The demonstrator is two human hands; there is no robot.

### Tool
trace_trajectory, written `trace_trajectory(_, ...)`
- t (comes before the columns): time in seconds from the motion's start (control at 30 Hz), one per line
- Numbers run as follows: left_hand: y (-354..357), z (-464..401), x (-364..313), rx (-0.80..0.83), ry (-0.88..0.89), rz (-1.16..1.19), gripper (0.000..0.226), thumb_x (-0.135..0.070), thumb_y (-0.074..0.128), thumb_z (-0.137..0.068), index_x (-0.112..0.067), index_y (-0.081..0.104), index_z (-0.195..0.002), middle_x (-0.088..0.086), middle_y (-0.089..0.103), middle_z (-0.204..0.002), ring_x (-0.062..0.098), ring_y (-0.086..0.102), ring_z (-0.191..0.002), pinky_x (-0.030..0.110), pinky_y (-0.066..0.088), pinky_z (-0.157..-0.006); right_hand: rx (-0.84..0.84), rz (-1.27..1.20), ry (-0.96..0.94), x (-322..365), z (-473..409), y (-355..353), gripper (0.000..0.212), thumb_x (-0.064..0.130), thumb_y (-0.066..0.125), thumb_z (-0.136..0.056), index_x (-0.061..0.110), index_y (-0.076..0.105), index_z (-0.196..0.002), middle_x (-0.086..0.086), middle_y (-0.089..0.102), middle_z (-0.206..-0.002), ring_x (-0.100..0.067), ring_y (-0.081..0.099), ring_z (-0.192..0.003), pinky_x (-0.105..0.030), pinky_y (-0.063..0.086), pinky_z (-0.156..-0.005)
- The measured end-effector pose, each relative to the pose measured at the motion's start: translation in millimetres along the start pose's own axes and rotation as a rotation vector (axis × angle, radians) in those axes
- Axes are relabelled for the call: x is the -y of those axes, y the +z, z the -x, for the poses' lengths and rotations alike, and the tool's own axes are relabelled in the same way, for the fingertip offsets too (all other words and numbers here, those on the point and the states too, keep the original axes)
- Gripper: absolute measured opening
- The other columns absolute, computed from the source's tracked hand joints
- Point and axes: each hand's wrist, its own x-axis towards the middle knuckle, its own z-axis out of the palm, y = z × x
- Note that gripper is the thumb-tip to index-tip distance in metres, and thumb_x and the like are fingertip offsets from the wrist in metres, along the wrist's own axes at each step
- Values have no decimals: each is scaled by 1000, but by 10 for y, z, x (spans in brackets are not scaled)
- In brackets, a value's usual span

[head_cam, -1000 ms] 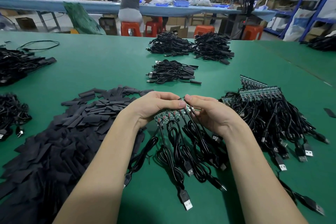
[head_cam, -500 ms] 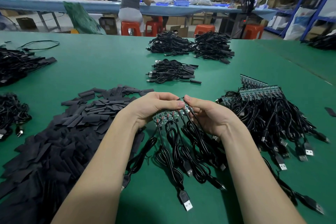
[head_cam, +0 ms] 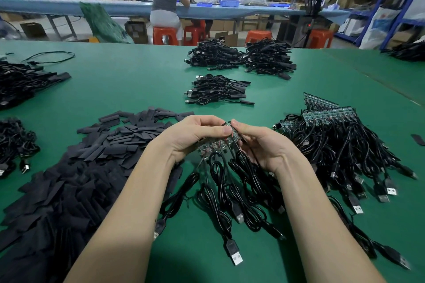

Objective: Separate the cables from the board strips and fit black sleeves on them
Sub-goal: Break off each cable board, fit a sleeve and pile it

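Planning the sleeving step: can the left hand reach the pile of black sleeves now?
Probably yes. The sleeve pile lies beside the left hand with nothing between, but that hand grips the board strip.

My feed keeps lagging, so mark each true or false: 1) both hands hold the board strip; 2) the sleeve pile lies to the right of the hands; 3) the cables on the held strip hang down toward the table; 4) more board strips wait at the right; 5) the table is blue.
1) True: left hand and right hand both grip the board strip.
2) False: the sleeve pile lies to their left.
3) True: the cables trail down onto the table.
4) True: more board strips lie at the right.
5) False: it is green.
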Motion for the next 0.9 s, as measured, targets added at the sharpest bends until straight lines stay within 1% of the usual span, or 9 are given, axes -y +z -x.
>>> trace_trajectory(0.13, -30, -3, 1, 40, 25, -49, 13, -25, 89, -69, -25, 79, -75, -4, 74, -83, 8, 65, -75, 31, 43, -87, 11, 9, -5, 14, 30, -30, 24, 34, 81, -66, 17, 69, -78, 4, 67, -66, -7, 59, -52, -16, 49, -47)
trace_trajectory(0.23, -61, -10, 30, -85, -15, -233, 24, -35, 89, -63, -23, 77, -81, -2, 78, -91, 7, 69, -85, 29, 43, -97, -68, 93, -80, 148, 111, -129, 33, 36, 82, -64, 19, 65, -86, 7, 68, -68, -8, 63, -61, -18, 48, -56)
trace_trajectory(0.37, -33, -34, 35, -193, -40, -665, 30, -46, 86, -74, -26, 73, -92, -14, 75, -86, -3, 67, -79, 25, 48, -84, -181, 232, -247, 328, 208, -198, 33, 44, 83, -62, 25, 72, -86, 13, 71, -71, -7, 68, -64, -22, 48, -63)
trace_trajectory(0.47, 95, -44, -63, -318, 71, -927, 36, -55, 77, -80, -33, 65, -106, -19, 67, -100, -4, 59, -89, 27, 48, -87, -239, 249, -361, 394, 216, -138, 20, 40, 83, -77, 23, 76, -86, 11, 71, -74, -8, 68, -70, -17, 50, -59)
trace_trajectory(0.5, 165, -43, -105, -328, 125, -871, 36, -54, 75, -82, -33, 63, -109, -19, 66, -102, -3, 60, -90, 25, 48, -86, -266, 253, -383, 404, 212, -112, 18, 39, 82, -81, 23, 76, -87, 11, 72, -76, -8, 68, -73, -17, 50, -61)
trace_trajectory(0.57, 363, -27, -166, -250, 190, -519, 29, -46, 72, -89, -29, 64, -111, -13, 71, -105, 3, 69, -91, 24, 53, -85, -334, 263, -418, 413, 203, -57, 18, 39, 81, -83, 23, 77, -89, 10, 75, -83, -8, 69, -77, -18, 50, -63)
trace_trajectory(0.7, 796, -19, -55, -184, 237, 100, 21, -19, 65, -98, -10, 62, -116, 10, 76, -109, 26, 74, -93, 41, 57, -97, -430, 221, -478, 396, 194, 14, 14, 29, 83, -81, 17, 78, -84, 4, 75, -78, -10, 66, -67, -16, 49, -51)
trace_trajectory(0.8, 896, -39, 108, -266, 279, 237, 21, -13, 60, -100, -3, 62, -118, 12, 76, -105, 23, 73, -78, 38, 60, -89, -428, 326, -451, 380, 184, 15, 15, 31, 83, -81, 18, 78, -81, 4, 74, -75, -14, 67, -72, -23, 57, -64)
trace_trajectory(0.9, 895, -33, 197, -311, 279, 288, 10, -13, 61, -100, -11, 66, -108, 2, 76, -91, 18, 72, -68, 27, 59, -72, -415, 469, -451, 391, 190, 29, 19, 41, 81, -82, 23, 77, -85, 5, 77, -89, -15, 70, -85, -33, 58, -82)
